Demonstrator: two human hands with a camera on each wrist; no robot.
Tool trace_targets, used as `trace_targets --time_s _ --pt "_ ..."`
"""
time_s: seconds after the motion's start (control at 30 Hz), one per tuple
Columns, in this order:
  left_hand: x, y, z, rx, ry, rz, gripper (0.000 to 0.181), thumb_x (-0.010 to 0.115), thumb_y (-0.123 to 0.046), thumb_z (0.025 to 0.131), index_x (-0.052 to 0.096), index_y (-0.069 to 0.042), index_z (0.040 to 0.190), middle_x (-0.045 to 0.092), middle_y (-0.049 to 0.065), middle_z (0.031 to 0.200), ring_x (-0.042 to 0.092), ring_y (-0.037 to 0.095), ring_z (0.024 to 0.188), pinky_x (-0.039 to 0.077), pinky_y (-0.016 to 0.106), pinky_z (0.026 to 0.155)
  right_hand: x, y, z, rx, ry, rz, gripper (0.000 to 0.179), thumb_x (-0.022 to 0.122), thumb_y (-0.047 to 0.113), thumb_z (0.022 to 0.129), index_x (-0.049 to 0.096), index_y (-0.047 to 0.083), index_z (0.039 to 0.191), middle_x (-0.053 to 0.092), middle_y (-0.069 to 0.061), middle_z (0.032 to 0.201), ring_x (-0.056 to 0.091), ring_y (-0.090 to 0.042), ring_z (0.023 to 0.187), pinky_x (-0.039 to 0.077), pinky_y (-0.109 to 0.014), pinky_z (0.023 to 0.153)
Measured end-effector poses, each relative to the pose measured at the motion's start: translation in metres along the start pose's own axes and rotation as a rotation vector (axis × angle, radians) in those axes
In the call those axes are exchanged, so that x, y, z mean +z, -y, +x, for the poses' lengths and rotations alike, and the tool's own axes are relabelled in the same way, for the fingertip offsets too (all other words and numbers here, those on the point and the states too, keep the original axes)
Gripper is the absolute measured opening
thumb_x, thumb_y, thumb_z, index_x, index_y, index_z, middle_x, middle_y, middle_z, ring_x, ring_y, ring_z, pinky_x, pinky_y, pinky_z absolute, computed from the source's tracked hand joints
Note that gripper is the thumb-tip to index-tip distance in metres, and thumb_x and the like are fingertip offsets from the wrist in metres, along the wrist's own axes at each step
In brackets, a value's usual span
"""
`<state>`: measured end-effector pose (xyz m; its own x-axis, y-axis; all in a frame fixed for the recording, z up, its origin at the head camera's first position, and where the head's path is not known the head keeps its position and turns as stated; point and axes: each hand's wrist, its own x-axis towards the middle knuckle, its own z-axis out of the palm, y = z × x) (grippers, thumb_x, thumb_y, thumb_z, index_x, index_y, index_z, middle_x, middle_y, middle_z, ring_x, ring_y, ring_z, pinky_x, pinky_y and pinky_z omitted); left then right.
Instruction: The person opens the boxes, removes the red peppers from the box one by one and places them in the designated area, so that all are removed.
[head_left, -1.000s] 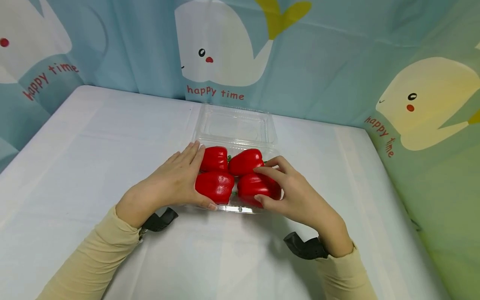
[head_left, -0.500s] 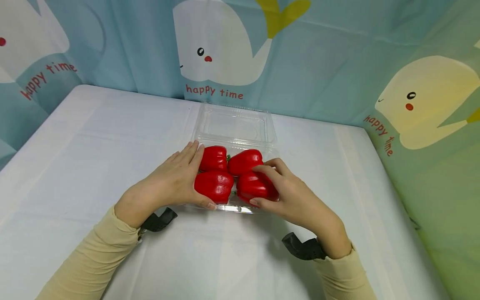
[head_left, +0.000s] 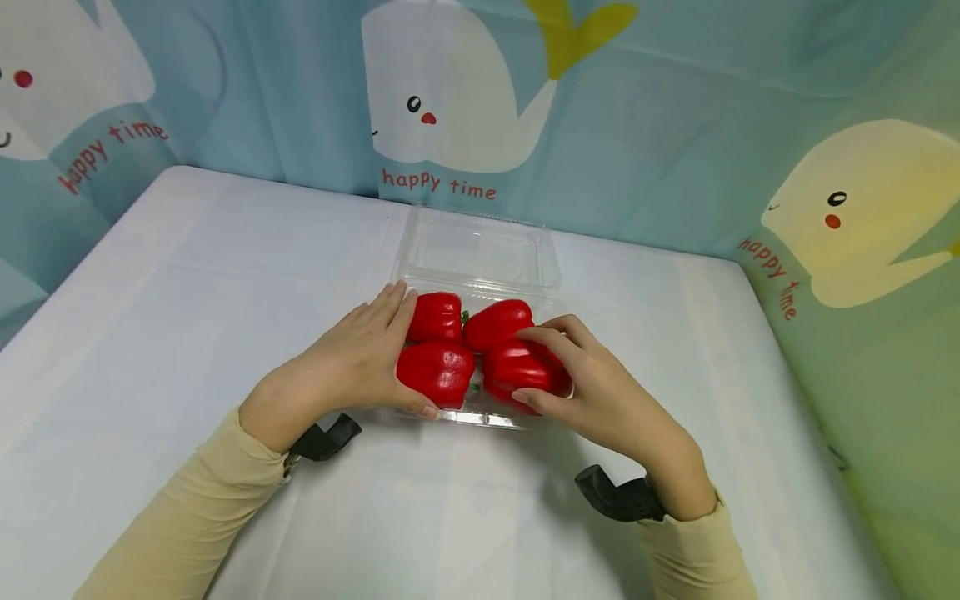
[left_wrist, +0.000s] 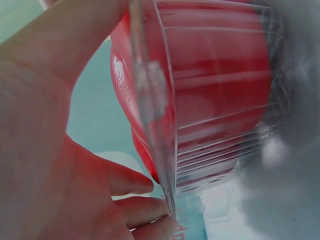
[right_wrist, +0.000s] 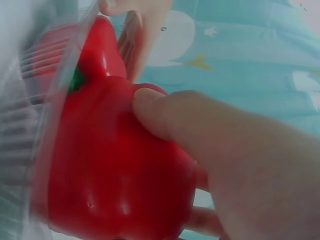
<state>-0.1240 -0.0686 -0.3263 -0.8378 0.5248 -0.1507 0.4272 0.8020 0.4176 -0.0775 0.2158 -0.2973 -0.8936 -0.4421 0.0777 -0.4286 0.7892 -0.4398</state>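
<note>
Several red bell peppers sit in two rows in a clear plastic clamshell box (head_left: 487,419), its lid (head_left: 480,254) laid open toward the back. My right hand (head_left: 603,396) grips the front right bell pepper (head_left: 517,367), thumb in front and fingers over its far side; the right wrist view shows this pepper (right_wrist: 117,165) standing above the rim. Along the left edge of the box rests my left hand (head_left: 345,358), fingers straight. Beside it are the front left bell pepper (head_left: 437,373) and back left bell pepper (head_left: 437,317). The back right bell pepper (head_left: 498,323) lies behind the gripped one.
The box stands on a white-covered table (head_left: 300,517). A blue curtain (head_left: 652,125) with printed whales hangs behind it and runs round both sides. Black wrist mounts (head_left: 618,497) sit under both forearms.
The right thumb and fingers have shifted slightly on the front right pepper, which has turned a little. My left hand keeps its place on the box; the head view has swung slightly.
</note>
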Motion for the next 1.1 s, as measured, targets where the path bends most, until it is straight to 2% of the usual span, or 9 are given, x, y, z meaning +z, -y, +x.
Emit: trace_targets --time_s 0.17,0.4,0.63,0.87,0.97,1.1 --pt "0.000 -0.001 -0.001 0.008 -0.002 0.005 0.137 0.081 -0.069 0.063 0.012 0.003 0.157 0.005 0.021 0.166 0.006 0.038 0.155 0.019 0.056 0.123 -0.006 0.001 -0.004 0.008 -0.006 0.007 0.056 0.076 0.030 0.087 0.053 0.015 0.137 0.050 0.003 0.127 0.058 -0.012 0.106 0.057 -0.032 0.083" --pt "-0.003 0.002 0.000 0.001 0.005 0.018 0.138 0.080 -0.070 0.063 0.010 0.002 0.157 0.005 0.020 0.167 0.005 0.038 0.155 0.020 0.057 0.122 -0.010 0.005 -0.006 0.001 -0.044 0.050 0.057 0.076 0.027 0.087 0.053 0.019 0.139 0.049 0.003 0.128 0.056 -0.009 0.100 0.055 -0.027 0.072" --pt "-0.002 -0.002 0.001 0.008 0.001 -0.012 0.137 0.082 -0.067 0.063 0.011 0.002 0.157 0.006 0.020 0.166 0.006 0.038 0.154 0.020 0.057 0.122 -0.014 0.008 -0.012 -0.001 -0.064 0.033 0.058 0.075 0.026 0.088 0.052 0.019 0.141 0.049 0.003 0.130 0.057 -0.009 0.100 0.054 -0.027 0.072" --pt "0.003 -0.002 -0.003 0.025 -0.007 -0.001 0.137 0.081 -0.069 0.062 0.012 0.003 0.157 0.006 0.021 0.166 0.007 0.039 0.154 0.023 0.057 0.121 -0.012 0.005 -0.019 -0.004 -0.050 0.059 0.057 0.075 0.023 0.088 0.051 0.016 0.140 0.049 0.003 0.132 0.056 -0.010 0.104 0.054 -0.025 0.071" --pt "0.003 -0.001 0.002 0.026 -0.020 -0.006 0.137 0.081 -0.069 0.063 0.012 0.003 0.157 0.005 0.020 0.167 0.006 0.038 0.154 0.022 0.056 0.122 -0.019 0.003 -0.017 -0.015 -0.054 0.049 0.056 0.075 0.021 0.088 0.051 0.015 0.139 0.050 0.003 0.133 0.056 -0.010 0.103 0.054 -0.025 0.070" --pt "-0.001 -0.001 0.005 0.016 0.002 -0.004 0.137 0.080 -0.070 0.063 0.010 0.002 0.158 0.004 0.019 0.167 0.006 0.037 0.155 0.021 0.055 0.122 -0.035 0.004 -0.013 -0.062 -0.078 0.052 0.055 0.074 0.015 0.088 0.052 0.014 0.139 0.053 0.003 0.133 0.056 -0.009 0.104 0.056 -0.024 0.068"
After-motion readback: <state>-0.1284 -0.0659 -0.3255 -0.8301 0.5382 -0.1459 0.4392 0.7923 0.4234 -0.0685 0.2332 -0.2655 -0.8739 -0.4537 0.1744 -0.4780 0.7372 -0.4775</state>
